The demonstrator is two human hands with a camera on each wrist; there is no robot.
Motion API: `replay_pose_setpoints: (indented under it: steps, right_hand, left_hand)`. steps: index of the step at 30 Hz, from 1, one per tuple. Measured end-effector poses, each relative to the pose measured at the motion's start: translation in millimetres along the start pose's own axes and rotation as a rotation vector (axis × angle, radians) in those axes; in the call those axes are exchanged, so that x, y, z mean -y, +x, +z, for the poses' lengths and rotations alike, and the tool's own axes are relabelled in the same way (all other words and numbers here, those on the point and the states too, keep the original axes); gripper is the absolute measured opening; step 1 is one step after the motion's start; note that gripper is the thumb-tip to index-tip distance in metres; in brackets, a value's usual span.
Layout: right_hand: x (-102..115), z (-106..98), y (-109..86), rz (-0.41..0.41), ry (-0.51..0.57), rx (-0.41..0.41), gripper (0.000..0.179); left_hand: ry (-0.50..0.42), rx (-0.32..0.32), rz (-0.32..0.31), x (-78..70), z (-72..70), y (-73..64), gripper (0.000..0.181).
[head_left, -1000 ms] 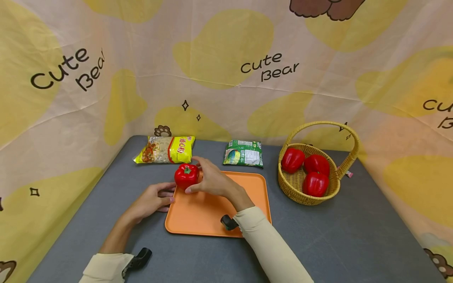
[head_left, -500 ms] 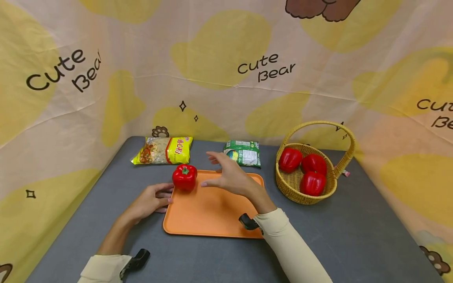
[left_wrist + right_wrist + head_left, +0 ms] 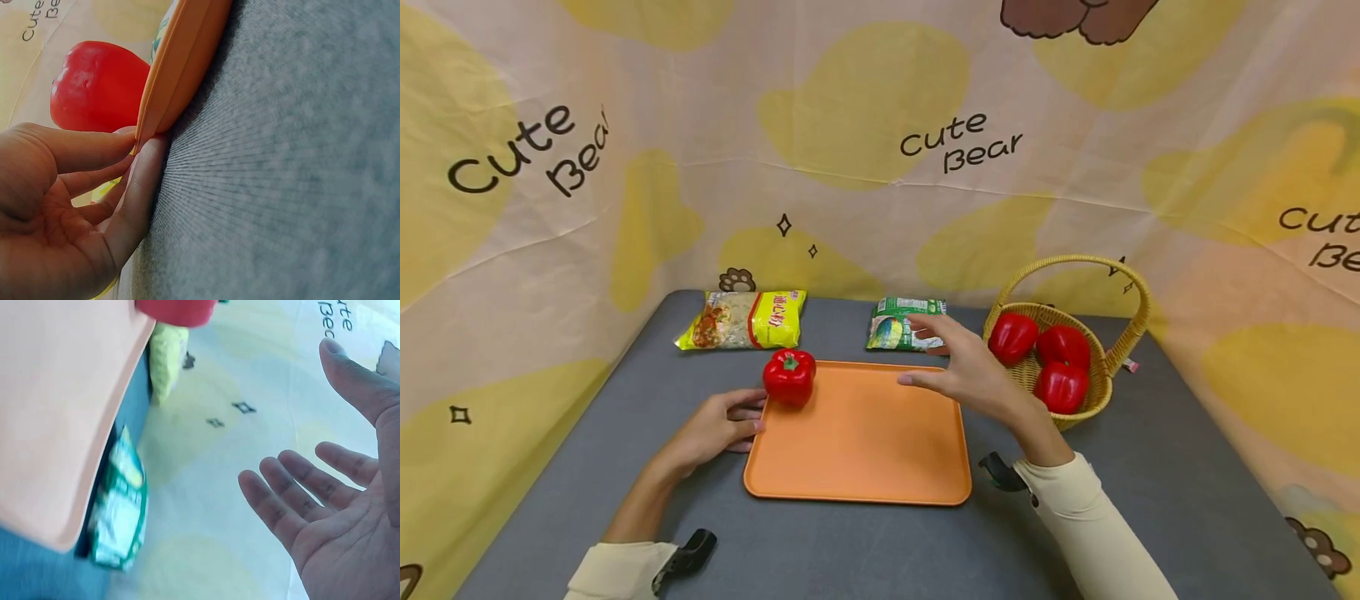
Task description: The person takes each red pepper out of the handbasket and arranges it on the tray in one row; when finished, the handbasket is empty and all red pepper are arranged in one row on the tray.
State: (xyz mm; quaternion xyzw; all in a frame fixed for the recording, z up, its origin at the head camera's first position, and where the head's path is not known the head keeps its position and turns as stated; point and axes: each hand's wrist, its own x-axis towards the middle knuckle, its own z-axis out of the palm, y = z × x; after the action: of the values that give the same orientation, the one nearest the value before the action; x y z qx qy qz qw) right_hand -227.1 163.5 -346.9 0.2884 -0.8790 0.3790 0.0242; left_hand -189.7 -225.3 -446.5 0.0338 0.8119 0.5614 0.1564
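A red bell pepper stands stem up on the far left corner of an orange tray. My left hand pinches the tray's left rim; in the left wrist view the thumb lies over the edge and a finger sits under it. Raised above the tray's far right corner, my right hand holds nothing, its fingers spread and thumb apart. The right wrist view shows its bare palm. Close to its right is a wicker basket with three red bell peppers inside.
Behind the tray lie a yellow food bag on the left and a green packet, partly hidden by my right hand. The basket's tall handle arches over its opening. A printed cloth hangs behind the grey table.
My right hand has let go of the bell pepper at the tray's far left corner and moved right toward the basket, fingers spread. The left hand stays at the rim.
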Motion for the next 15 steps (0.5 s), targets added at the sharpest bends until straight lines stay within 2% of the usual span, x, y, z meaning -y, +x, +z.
replay_pose_setpoints:
  steps: [9,15]
  right_hand:
    - [-25.1,-40.3,-33.3,0.076,-0.078,-0.086,0.082]
    - [-46.0,-63.9,-55.5,0.125,-0.071,-0.152,0.075]
  left_hand:
    - [-0.010,-0.003,-0.003,1.0,-1.3,0.5,0.061]
    - [-0.008,0.008,0.004,0.6,-2.1,-0.5,0.062]
